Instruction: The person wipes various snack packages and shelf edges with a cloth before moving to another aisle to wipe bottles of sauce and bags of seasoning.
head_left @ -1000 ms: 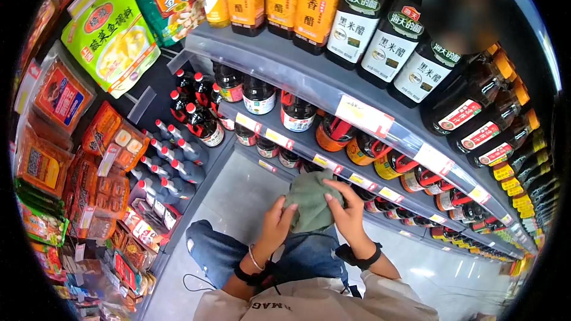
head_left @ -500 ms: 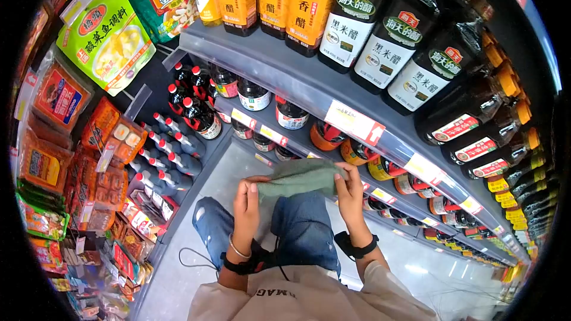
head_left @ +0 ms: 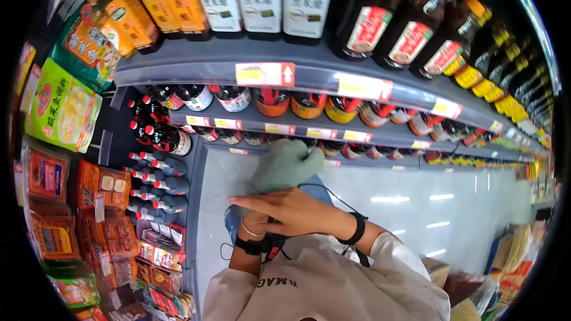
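A grey-green cloth stands bunched up in front of the lower shelves. My left hand is mostly hidden; only its wrist with a bracelet and black strap shows, rising under the cloth and apparently gripping its lower end. My right hand lies flat across in front of the left one, fingers stretched out to the left, just below the cloth. Whether it touches the cloth is unclear.
Grey store shelves with price tags carry dark vinegar and soy bottles. Smaller red-capped bottles stand lower left. Seasoning packets hang at the left. A pale floor aisle runs right, with boxes at the lower right.
The cloth was stretched between both hands; now it is bunched above the left hand and the right hand has crossed over in front. The view swung right along the shelves.
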Motion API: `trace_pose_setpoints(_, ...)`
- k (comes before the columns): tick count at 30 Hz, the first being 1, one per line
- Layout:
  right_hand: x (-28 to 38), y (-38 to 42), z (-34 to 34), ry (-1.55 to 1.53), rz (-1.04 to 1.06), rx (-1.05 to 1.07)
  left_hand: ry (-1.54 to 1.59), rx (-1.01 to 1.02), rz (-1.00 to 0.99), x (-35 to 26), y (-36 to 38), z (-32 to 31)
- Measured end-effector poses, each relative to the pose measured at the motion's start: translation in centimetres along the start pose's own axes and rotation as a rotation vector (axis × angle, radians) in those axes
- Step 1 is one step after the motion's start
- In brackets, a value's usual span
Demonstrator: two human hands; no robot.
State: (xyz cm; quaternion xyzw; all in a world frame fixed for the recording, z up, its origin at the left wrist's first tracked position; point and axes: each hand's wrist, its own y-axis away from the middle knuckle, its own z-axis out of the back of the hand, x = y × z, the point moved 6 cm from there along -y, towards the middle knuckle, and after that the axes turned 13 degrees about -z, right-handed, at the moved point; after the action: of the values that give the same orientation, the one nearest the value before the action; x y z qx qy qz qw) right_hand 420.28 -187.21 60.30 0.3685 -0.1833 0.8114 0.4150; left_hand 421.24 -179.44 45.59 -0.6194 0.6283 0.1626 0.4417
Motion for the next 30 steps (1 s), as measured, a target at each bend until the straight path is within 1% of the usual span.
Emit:
trace_pose_setpoints(1, 0.1, 0.8, 1.2, -0.033, 0.041, -0.148, 0.146, -0.067, 0.021, 0.1, -1.0, -1.0)
trace_pose_setpoints(2, 0.1, 1.5, 2.6, -0.058, 0.089, -0.298, 0.221, -0.105, 0.026, -0.2, -1.4, -1.2)
trace_pose_setpoints(3, -1.4, 1.8, 4.0, -0.067, -0.002, -0.379, 0.278, -0.127, 0.023, -0.6, -1.9, -1.2)
trace_pose_setpoints(5, -7.7, 1.8, 7.0, -0.333, -0.258, -0.728, 0.374, -0.160, 0.006, -1.5, -2.8, -1.2)
trace_pose_setpoints(6, -11.2, 1.5, 8.6, -0.377, -0.289, -0.935, 0.401, -0.173, -0.001, -1.9, -3.1, -1.1)
trace_pose_setpoints(8, -16.2, 1.0, 10.3, -0.346, -0.261, -1.241, 0.443, -0.199, -0.016, -2.5, -3.3, -0.7)
trace_pose_setpoints(10, -19.4, -1.2, 11.1, -0.156, -0.341, -1.123, 0.461, -0.223, -0.037, -3.2, -2.8, -0.6)
trace_pose_setpoints(11, -20.7, -2.5, 10.8, -0.282, -0.400, -1.017, 0.463, -0.237, -0.046, -3.4, -2.3, -0.6)
trace_pose_setpoints(12, -21.6, -3.6, 10.7, -0.284, -0.387, -1.009, 0.458, -0.240, -0.061, -3.8, -1.9, -0.6)
trace_pose_setpoints(14, -23.7, -5.9, 10.4, -0.668, -0.234, -0.901, 0.525, -0.270, 0.040, -3.8, -0.2, -0.7)
trace_pose_setpoints(15, -24.5, -5.9, 10.7, -0.561, -0.348, -0.908, 0.520, -0.275, 0.047, -3.8, 0.2, -0.7)
trace_pose_setpoints(16, -24.2, -6.0, 11.0, -0.701, -0.359, -0.871, 0.513, -0.276, 0.051, -3.6, 0.4, -0.7)
trace_pose_setpoints(19, -22.6, -6.2, 12.0, -0.719, -0.318, -0.847, 0.486, -0.265, 0.062, -3.1, 0.7, -0.7)
trace_pose_setpoints(21, -21.8, -6.3, 12.1, -0.751, -0.317, -0.784, 0.458, -0.249, 0.071, -2.7, 0.7, -0.8)
trace_pose_setpoints(22, -21.6, -6.2, 12.2, -0.750, -0.313, -0.787, 0.446, -0.245, 0.078, -2.4, 0.8, -0.8)
trace_pose_setpoints(24, -21.6, -6.1, 11.8, -0.869, -0.379, -0.798, 0.419, -0.234, 0.090, -1.9, 0.9, -0.7)
trace_pose_setpoints(28, -20.4, -5.9, 11.6, -0.931, -0.372, -0.843, 0.366, -0.216, 0.115, -0.8, 1.2, -0.5)
trace_pose_setpoints(30, -20.5, -6.0, 11.5, -0.914, -0.318, -0.854, 0.337, -0.211, 0.126, -0.3, 1.4, -0.3)
